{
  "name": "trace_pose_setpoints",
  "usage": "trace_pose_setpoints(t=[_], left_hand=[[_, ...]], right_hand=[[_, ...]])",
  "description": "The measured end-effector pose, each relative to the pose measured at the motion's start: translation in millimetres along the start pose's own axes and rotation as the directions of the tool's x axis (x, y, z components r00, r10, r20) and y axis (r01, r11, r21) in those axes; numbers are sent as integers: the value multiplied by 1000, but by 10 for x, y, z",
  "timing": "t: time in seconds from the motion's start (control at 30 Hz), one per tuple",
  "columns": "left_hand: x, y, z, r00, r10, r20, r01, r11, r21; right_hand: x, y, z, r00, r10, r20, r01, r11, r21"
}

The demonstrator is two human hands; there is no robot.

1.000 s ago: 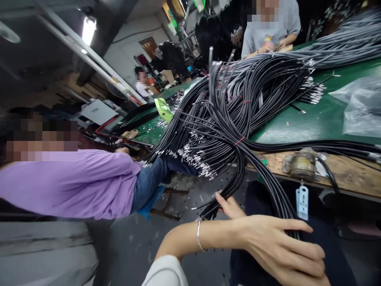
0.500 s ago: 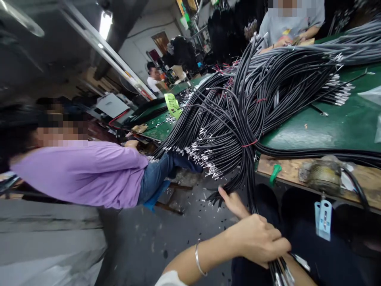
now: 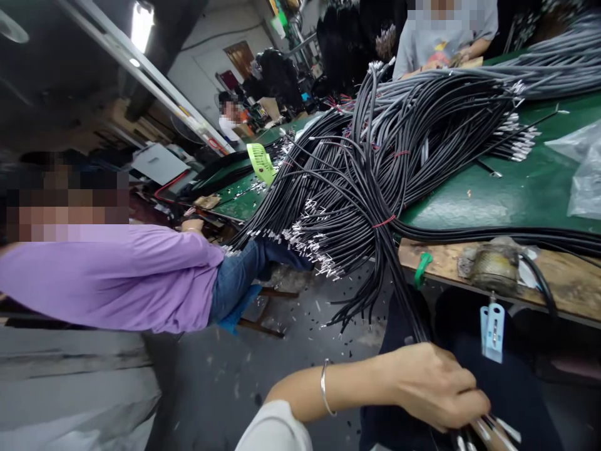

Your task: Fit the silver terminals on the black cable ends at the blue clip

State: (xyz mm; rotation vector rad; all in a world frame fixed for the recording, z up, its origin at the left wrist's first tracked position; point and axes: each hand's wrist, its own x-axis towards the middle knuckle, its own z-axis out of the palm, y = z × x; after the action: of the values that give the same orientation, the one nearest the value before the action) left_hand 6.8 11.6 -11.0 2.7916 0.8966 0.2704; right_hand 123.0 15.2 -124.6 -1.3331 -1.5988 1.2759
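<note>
My left hand (image 3: pixel 436 385), with a silver bangle on the wrist, is wrapped round a bunch of black cables (image 3: pixel 406 300) just above their silvery ends. The bunch runs down over my dark-clothed lap from a larger pile of black cables (image 3: pixel 441 138) on the bench. A red tie (image 3: pixel 384 221) binds the strands higher up. Several loose strands (image 3: pixel 359 300) hang apart from the held bunch, over the floor. Only a sliver of my right hand (image 3: pixel 493 435) shows by the cable ends at the bottom edge; its fingers are mostly hidden.
Along the green table (image 3: pixel 507 188) lies a wooden strip (image 3: pixel 451 260) with a green clip (image 3: pixel 423 269), a tape-wrapped lump (image 3: pixel 493 266) and a blue clothes peg (image 3: pixel 493 332). A person in purple (image 3: pixel 141 275) sits at left. Another person in grey (image 3: pixel 441 44) works across the table. Grey cables (image 3: pixel 558 69) lie behind.
My right hand has left the hanging strands and drawn back toward the bottom edge, mostly out of sight. My left hand, still round the cables, has moved slightly right. The view has shifted a little.
</note>
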Motion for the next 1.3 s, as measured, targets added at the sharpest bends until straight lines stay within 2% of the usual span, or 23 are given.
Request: trace_pose_setpoints(t=[0.07,0.13,0.23,0.3,0.4,0.57,0.63,0.7,0.8,0.87,0.97,1.07,1.13,1.2,1.3], left_hand=[[-139,0,-34,981,-91,-170,64,986,-155],[-223,12,-72,913,-262,-312,151,929,-338],[-215,38,-101,821,-433,-372,216,839,-499],[-161,61,-94,792,-482,-374,238,808,-538],[-100,110,-59,771,-501,-393,251,806,-536],[-83,199,-9,733,-484,-478,262,849,-458],[-77,224,-1,751,-439,-493,233,875,-424],[-75,242,6,798,-380,-467,202,900,-387],[-96,259,39,839,-338,-426,209,923,-322],[-124,270,81,818,-358,-451,244,925,-292],[-150,287,147,740,-404,-537,295,914,-280],[-132,300,173,680,-444,-584,321,896,-308],[-104,307,156,669,-470,-576,335,882,-331],[-78,312,126,667,-500,-552,358,865,-350],[-50,320,99,640,-535,-552,388,845,-369]], right_hand=[[12,40,-222,995,-49,84,44,998,53],[-10,16,-415,990,-90,104,80,992,100],[-94,-159,-624,985,-171,-8,170,977,125],[-142,-326,-703,965,-256,-60,262,955,142],[-179,-551,-753,929,-354,-104,367,916,163],[-212,-748,-740,901,-398,-174,424,891,159],[-220,-777,-713,897,-392,-205,421,898,126],[-217,-790,-683,902,-366,-229,388,920,60],[-190,-789,-664,948,-284,-141,287,958,-5],[-155,-779,-699,973,-214,-90,218,976,30],[-88,-770,-828,981,-162,-110,176,974,140],[-38,-786,-950,979,-199,48,189,970,154],[-34,-797,-950,972,-214,99,199,970,142],[-58,-793,-866,979,-205,6,200,959,200],[-122,-771,-643,985,-123,-123,167,864,475]])
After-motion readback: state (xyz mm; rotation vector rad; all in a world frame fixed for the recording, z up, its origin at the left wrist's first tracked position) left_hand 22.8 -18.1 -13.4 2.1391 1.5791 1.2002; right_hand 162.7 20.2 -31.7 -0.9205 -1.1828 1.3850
